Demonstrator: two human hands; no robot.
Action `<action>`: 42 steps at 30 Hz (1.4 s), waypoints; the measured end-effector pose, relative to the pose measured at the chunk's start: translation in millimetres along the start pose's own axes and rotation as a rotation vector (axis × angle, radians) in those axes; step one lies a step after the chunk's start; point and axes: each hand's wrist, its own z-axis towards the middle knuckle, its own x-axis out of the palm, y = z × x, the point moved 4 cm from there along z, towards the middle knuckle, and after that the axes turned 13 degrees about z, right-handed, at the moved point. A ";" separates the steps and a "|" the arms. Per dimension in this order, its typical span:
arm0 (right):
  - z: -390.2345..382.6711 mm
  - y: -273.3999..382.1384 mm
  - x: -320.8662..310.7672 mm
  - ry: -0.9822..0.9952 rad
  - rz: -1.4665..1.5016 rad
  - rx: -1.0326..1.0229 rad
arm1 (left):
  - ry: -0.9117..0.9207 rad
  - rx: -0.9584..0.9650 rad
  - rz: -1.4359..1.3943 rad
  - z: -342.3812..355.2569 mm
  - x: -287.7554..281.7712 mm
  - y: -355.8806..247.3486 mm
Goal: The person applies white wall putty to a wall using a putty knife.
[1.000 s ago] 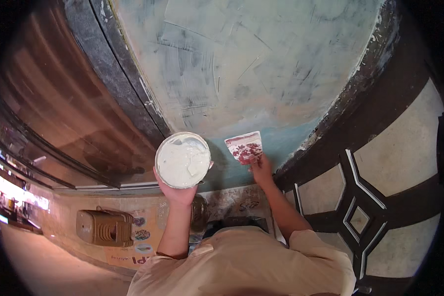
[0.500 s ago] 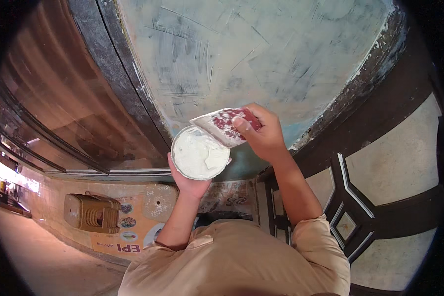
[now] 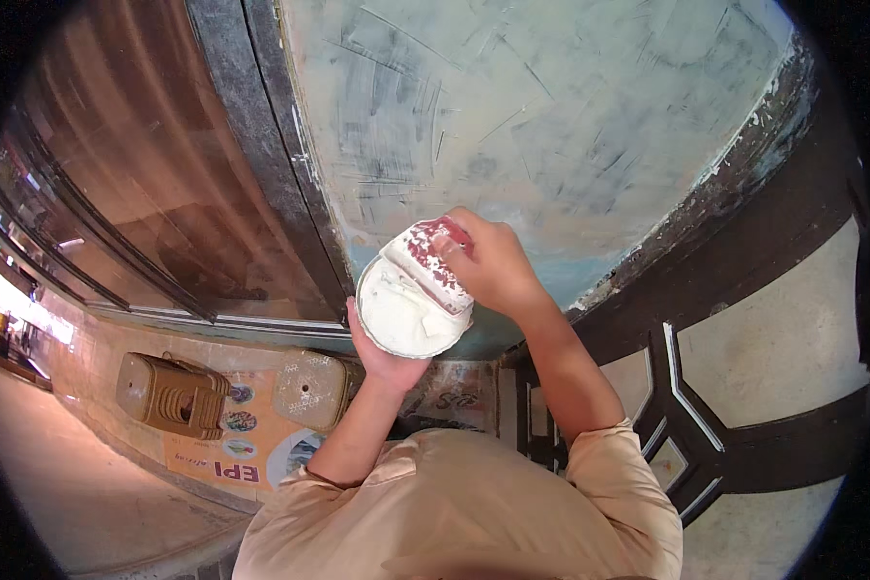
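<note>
Against the patched wall [image 3: 551, 126], my left hand [image 3: 382, 353] cups the round putty pan [image 3: 406, 309] from below while my right hand [image 3: 488, 266] pinches the scraper [image 3: 430, 261] across its rim, loading compound; next move probably needs a level lift to the wall.

Single head-worn fisheye view looks steeply down, close to the wall [image 3: 551, 126].

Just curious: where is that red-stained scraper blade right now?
In the head view, the scraper blade lies mid-frame across the round putty plate, under the right hand.
</note>
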 end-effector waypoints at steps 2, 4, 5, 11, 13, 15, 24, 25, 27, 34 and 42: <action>-3.7 -35.6 -9.0 -0.179 0.409 0.090 | 0.023 0.003 -0.004 4.1 -7.1 -3.0; -10.4 -67.6 -7.4 -0.215 0.500 0.040 | 0.020 0.034 -0.006 5.8 -10.4 -10.3; -14.8 -78.3 -3.6 -0.215 0.714 0.088 | 0.123 0.047 -0.012 5.5 -7.3 -16.1; -43.6 -100.3 4.9 0.000 0.888 0.262 | -0.106 0.189 -0.011 3.0 -35.0 -53.2; -49.2 -101.2 16.8 -0.002 0.880 0.324 | -0.081 0.218 -0.058 2.3 -39.9 -64.4; -49.8 -111.6 29.9 0.043 0.921 0.389 | -0.079 0.215 -0.049 -0.9 -45.3 -74.0; 21.8 -118.1 110.1 -0.328 1.077 0.189 | -0.136 0.267 0.102 -14.6 -64.9 -114.9; 23.4 -128.8 118.3 -0.326 1.093 0.231 | -0.084 0.249 -0.006 -17.3 -69.1 -119.1; 15.7 -151.8 134.8 -0.337 1.109 0.278 | -0.035 0.234 0.001 -19.7 -73.6 -121.9; -18.7 -160.1 149.1 -0.404 0.999 0.405 | 0.010 0.206 0.040 -24.7 -80.7 -138.9; -14.6 -181.8 155.9 -0.445 0.895 0.494 | 0.163 0.115 -0.007 -11.5 -73.9 -138.8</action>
